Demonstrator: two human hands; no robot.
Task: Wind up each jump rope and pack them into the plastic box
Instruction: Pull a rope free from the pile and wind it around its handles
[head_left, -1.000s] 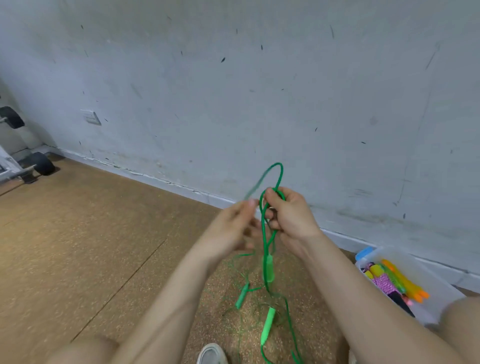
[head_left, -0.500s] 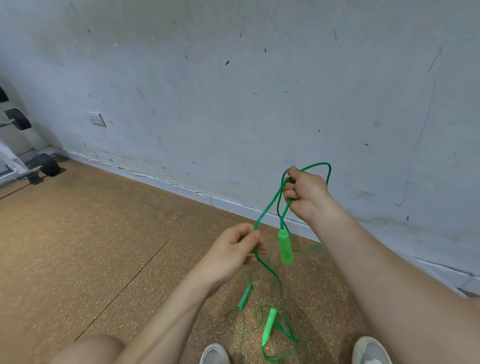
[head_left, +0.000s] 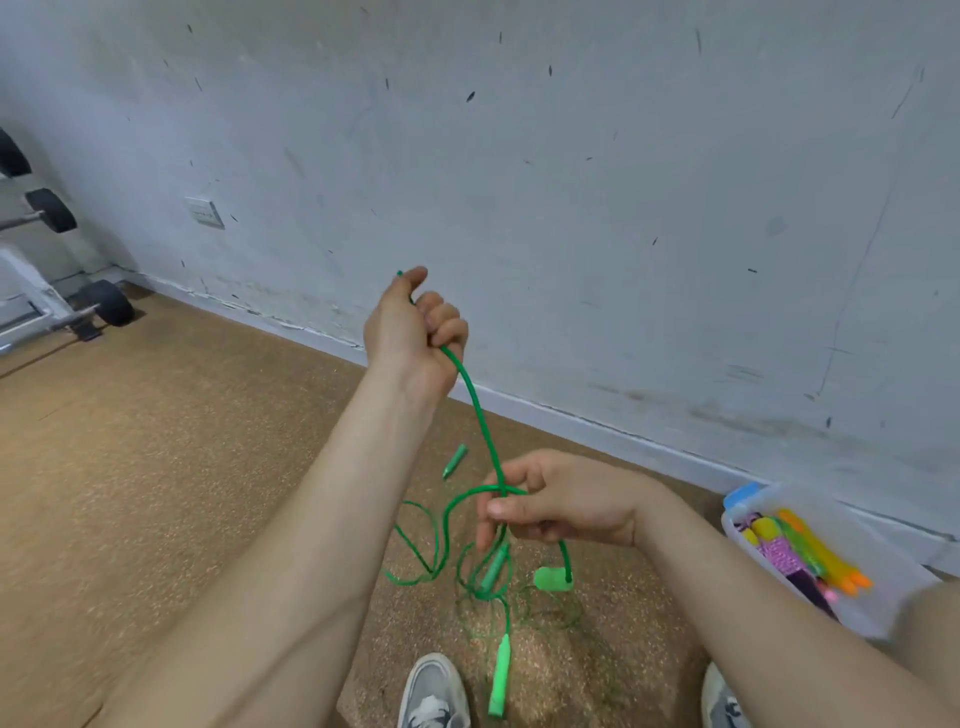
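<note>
Room: a scuffed grey wall (head_left: 571, 208) meets a brown cork-like floor (head_left: 156, 467) along a pale skirting. A wall socket (head_left: 205, 212) sits low on the left, and black weights (head_left: 49, 210) on a pale rack stand at the far left edge.
Left hand (head_left: 410, 332): raised in front of the wall, fingers curled into a fist round the green jump rope (head_left: 478, 415). A short tip of cord pokes out above the thumb.
Rope run: from the left fist the cord slopes down and to the right, to the right hand.
Right hand (head_left: 561, 504): lower and nearer the body, thumb and fingers pinching the cord where a loop crosses it.
Below the right hand: a dark green handle (head_left: 493, 564) hangs tilted just under the fingers. A blurred pale green handle (head_left: 553, 578) dangles from a cord end to its right.
On the floor: thinner green cord lies in loose tangled loops between the feet and the wall. A long pale handle (head_left: 501, 675) lies near the left shoe (head_left: 434, 691), and a far green handle (head_left: 454, 460) lies apart, nearer the wall.
Plastic box (head_left: 883, 551): clear, with a blue clip, on the floor by the wall at the right, well apart from both hands. It holds wound ropes (head_left: 810, 551) with yellow, orange, green and pink-purple parts.
Right shoe (head_left: 722, 701): grey, at the bottom edge, across the tangle from the left one.
</note>
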